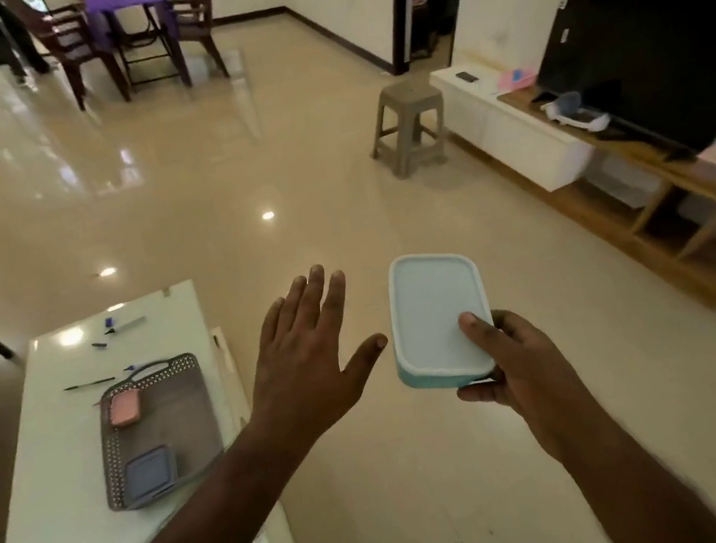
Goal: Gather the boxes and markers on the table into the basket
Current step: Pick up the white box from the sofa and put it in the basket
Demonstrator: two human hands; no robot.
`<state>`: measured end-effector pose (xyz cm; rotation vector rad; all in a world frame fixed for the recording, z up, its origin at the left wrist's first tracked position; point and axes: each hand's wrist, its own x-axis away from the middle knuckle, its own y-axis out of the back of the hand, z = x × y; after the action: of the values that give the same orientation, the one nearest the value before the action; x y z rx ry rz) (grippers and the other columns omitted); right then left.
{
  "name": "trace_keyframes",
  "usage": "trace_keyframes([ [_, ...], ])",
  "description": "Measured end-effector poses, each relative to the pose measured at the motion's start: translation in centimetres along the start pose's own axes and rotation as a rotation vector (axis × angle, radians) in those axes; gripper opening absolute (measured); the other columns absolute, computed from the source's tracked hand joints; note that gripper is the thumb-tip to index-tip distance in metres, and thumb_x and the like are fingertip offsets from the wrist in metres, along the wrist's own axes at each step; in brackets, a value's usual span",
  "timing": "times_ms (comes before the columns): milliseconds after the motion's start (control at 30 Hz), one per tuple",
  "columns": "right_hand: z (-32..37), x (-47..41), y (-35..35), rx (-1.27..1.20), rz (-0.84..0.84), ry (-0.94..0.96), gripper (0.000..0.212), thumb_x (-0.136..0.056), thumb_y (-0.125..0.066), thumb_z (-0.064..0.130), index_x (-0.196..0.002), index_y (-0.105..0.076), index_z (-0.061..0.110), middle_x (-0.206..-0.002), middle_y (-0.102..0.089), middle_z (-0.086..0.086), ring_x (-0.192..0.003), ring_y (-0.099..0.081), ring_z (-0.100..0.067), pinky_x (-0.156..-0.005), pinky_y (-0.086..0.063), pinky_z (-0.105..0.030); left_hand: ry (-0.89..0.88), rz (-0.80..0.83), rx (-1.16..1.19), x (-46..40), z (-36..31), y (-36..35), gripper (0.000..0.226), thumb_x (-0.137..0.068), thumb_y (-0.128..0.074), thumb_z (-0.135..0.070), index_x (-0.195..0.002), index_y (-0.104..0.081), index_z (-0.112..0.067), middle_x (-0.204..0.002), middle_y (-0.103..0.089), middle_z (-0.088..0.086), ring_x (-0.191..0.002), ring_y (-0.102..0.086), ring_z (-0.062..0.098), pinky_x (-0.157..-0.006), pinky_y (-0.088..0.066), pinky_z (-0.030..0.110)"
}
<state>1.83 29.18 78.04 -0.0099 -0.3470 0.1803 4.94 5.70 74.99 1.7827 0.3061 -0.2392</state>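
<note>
Head view. The right hand (514, 368), at 5 o'clock from centre, grips a teal box (438, 317) with a pale lid, thumb pressed on the lid and fingers curled beneath; the box is held over the floor, off the table. The left hand (309, 356) is spread flat with straight fingers, holding nothing, just beside the box at its 9 o'clock. The white table (59, 539) lies at 8 o'clock. On it stands a grey basket (112, 463) containing a pink box (124, 408) at its far end and a blue box (150, 473) at its near end. Several markers (89, 383) lie on the table at 12 o'clock from the basket, outside it.
</note>
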Motion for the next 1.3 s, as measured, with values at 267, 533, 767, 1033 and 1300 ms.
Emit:
trace_keyframes([
  [267,2.4,-10.0,-4.1,0.068,0.122,-0.012,0.045,-0.085,-0.069,0.043,-0.120,-0.060,0.017,-0.107,-0.069,-0.008,-0.088,-0.072,-0.026,-0.076,-0.061,-0.047,0.138,-0.022,-0.025,-4.6,4.3,-2.7,0.082,-0.094,-0.024,-0.072,-0.156,-0.020,-0.019,-0.163,-0.020,0.008,-0.151,-0.019,0.025,-0.121,-0.021,0.046],
  [533,5.6,-20.9,-11.6,0.183,0.255,-0.006,0.043,-0.085,-0.068,0.044,-0.119,-0.061,0.018,-0.106,-0.069,-0.007,-0.088,-0.072,-0.027,-0.077,-0.061,-0.048,0.324,-0.081,-0.054,-11.1,13.0,-4.5,0.078,-0.095,-0.031,-0.069,-0.156,-0.022,-0.020,-0.163,-0.021,0.007,-0.151,-0.019,0.023,-0.121,-0.017,0.042],
  [767,5.9,-28.3,-21.2,0.306,0.464,-0.055,0.048,-0.082,-0.072,0.048,-0.119,-0.061,0.020,-0.104,-0.070,-0.007,-0.083,-0.073,-0.026,-0.074,-0.062,-0.046,0.510,-0.149,-0.085,-12.8,21.0,-3.3,0.071,-0.099,-0.027,-0.063,-0.153,-0.032,-0.018,-0.160,-0.030,0.009,-0.148,-0.027,0.025,-0.119,-0.021,0.043],
  [1033,2.8,-35.7,-33.8,0.405,0.838,-0.251,0.073,-0.065,-0.079,0.040,-0.130,-0.051,0.026,-0.111,-0.070,-0.010,-0.083,-0.073,-0.035,-0.070,-0.060,-0.043,0.872,-0.147,-0.137,-8.9,28.8,-4.3,0.074,-0.097,-0.027,-0.066,-0.150,-0.038,-0.016,-0.158,-0.034,0.010,-0.145,-0.033,0.027,-0.115,-0.030,0.049],
  [1300,-2.0,-43.6,-44.6,0.567,1.169,-0.483,0.068,-0.062,-0.076,0.022,-0.125,-0.048,0.025,-0.116,-0.061,-0.016,-0.076,-0.070,-0.037,-0.072,-0.060,-0.048,1.318,-0.049,-0.268,-6.3,32.5,-7.3,0.076,-0.094,-0.032,-0.067,-0.146,-0.046,-0.012,-0.151,-0.043,0.015,-0.138,-0.044,0.035,-0.110,-0.037,0.050],
])
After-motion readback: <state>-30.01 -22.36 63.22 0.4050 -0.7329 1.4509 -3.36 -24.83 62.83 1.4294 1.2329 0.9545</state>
